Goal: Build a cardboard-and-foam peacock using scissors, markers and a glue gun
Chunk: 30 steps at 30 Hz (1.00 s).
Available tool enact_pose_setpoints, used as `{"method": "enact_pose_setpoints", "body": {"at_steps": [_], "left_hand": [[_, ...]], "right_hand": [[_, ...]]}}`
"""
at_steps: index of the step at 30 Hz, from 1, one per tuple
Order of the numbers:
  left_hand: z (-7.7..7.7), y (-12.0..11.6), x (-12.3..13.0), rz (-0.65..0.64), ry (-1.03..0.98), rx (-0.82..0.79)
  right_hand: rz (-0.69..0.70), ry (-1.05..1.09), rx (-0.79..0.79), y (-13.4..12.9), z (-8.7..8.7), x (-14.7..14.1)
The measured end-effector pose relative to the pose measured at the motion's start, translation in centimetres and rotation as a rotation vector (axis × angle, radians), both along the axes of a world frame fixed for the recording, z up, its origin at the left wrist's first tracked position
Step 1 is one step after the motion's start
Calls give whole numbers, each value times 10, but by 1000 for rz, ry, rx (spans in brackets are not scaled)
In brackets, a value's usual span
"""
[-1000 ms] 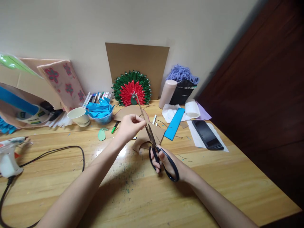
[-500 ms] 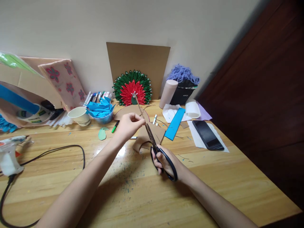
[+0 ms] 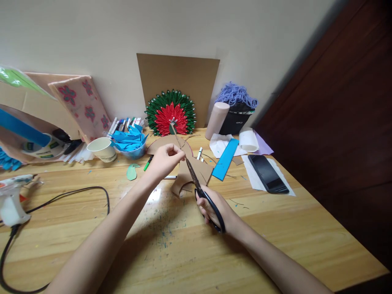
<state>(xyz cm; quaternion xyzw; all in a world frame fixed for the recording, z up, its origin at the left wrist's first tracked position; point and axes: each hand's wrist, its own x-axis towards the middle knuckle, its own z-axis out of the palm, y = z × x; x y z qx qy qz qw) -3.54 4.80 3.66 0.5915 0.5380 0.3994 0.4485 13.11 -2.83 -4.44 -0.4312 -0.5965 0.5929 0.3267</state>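
Note:
My left hand point(image 3: 168, 160) pinches a thin brown cardboard strip point(image 3: 177, 135) that points up and away from me. In my right hand point(image 3: 210, 206) is a pair of black-handled scissors point(image 3: 193, 174), its dark blades nearly closed and their tips close by my left fingertips. Whether the blades touch the strip I cannot tell. Under the hands lie a cut brown cardboard piece point(image 3: 183, 179) and, farther back, a rounded cardboard piece point(image 3: 159, 143). Behind the strip stands a red and green fan-shaped craft piece point(image 3: 171, 110).
On the left are a glue gun point(image 3: 14, 200) with its black cord, a paper cup point(image 3: 102, 150) and a bowl of blue paper pieces point(image 3: 130, 145). To the right lie a blue strip point(image 3: 226, 160) and a phone point(image 3: 268, 174). A pink bottle point(image 3: 217, 120) stands near the wall.
The scissor loops have come closer together in my right hand. My left hand and the blade tips have shifted slightly left.

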Motion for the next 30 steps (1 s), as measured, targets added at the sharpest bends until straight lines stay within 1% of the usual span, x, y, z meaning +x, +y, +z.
{"method": "enact_pose_setpoints", "body": {"at_steps": [5,9,12,17,21,24,30], "left_hand": [[7,-2,0,-23,26,36],[11,-4,-1,-34,23,58],[9,-3,-2,-59,22,68],[4,0,-5,-116,1,49],[2,0,-3,-152,-36,8],[1,0,-3,-154,-32,12],[1,2,-8,-173,1,17]], "right_hand": [[-35,19,-12,-1,-3,-2],[-30,7,0,-1,2,0],[-7,-1,12,-1,7,3],[79,-43,93,-2,15,6],[87,-35,70,-3,19,5],[66,-43,76,-2,19,4],[46,-36,105,2,12,5]]}}
